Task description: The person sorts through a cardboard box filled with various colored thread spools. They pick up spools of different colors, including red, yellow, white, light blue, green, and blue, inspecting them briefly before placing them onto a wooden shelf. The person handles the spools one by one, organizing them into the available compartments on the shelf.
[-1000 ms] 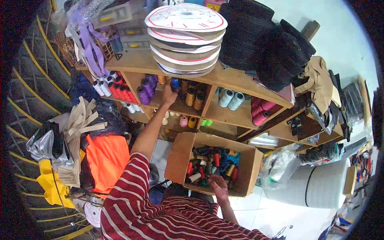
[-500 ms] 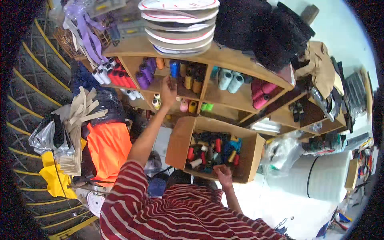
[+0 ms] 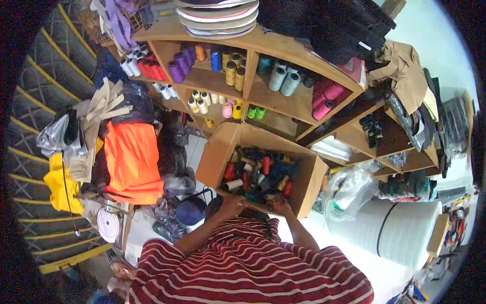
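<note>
A cardboard box (image 3: 310, 188) stands in front of me with its flaps up. Jumbled inside it are thread spools (image 3: 266, 166) in red, white, tan and dark colours. At the near left rim, my left hand (image 3: 232, 205) is closed on the cardboard edge. My right hand (image 3: 280, 206) is curled at the near right rim, fingers bent over the edge and partly hidden. Neither hand shows a spool in it. Behind the box is a wooden shelf (image 3: 202, 77) with cones of thread sorted by colour, among them a blue cone (image 3: 216, 61) and yellow-tan cones (image 3: 231, 74).
Orange fabric (image 3: 132, 162) and beige strips lie at left. A stack of webbing rolls (image 3: 217, 20) and black cloth (image 3: 324, 30) top the shelf. A white foam roll (image 3: 390, 230) lies at right beside clear plastic bags (image 3: 352, 191).
My left hand has come down from the upper shelf, near the blue cone, to the box's near rim. My right hand stays by that rim. The whole view has shifted.
</note>
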Action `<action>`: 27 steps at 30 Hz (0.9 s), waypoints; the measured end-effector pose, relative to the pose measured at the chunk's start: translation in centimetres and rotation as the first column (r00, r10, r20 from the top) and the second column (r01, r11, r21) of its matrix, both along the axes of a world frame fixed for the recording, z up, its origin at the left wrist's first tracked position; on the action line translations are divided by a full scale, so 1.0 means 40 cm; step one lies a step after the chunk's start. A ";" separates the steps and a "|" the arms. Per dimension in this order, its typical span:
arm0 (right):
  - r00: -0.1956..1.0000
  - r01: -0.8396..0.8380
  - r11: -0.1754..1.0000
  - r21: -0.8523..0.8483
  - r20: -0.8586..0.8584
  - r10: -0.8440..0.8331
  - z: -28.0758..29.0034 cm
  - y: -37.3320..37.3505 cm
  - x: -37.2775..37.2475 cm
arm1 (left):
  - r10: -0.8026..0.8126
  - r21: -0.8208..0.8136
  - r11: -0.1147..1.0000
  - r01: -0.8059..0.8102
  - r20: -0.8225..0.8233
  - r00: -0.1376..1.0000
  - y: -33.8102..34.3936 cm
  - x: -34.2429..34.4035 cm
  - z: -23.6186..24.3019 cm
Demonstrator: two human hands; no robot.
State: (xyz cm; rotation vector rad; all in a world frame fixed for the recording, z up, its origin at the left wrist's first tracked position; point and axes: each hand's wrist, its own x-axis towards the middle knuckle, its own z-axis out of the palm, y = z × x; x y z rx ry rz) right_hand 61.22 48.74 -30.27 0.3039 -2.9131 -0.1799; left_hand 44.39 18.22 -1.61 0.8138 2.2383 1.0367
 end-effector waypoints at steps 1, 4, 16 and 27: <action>0.999 -0.006 1.000 0.003 0.046 0.005 0.010 0.001 0.003 | 0.103 0.005 0.994 -0.107 0.221 0.970 0.000 0.007 -0.028; 0.921 0.280 0.889 -0.362 0.363 -0.142 0.082 0.001 0.027 | 0.077 -0.011 0.997 -0.076 0.043 0.996 -0.028 0.016 -0.192; 0.709 0.550 0.732 -0.403 0.689 -0.153 0.145 0.044 -0.010 | 0.154 -0.136 0.972 -0.190 -0.241 0.958 0.000 0.068 -0.146; 0.677 0.528 0.736 -0.424 0.733 -0.063 0.135 0.021 -0.131 | 0.297 0.120 0.955 -0.272 -0.320 0.900 0.015 0.080 -0.164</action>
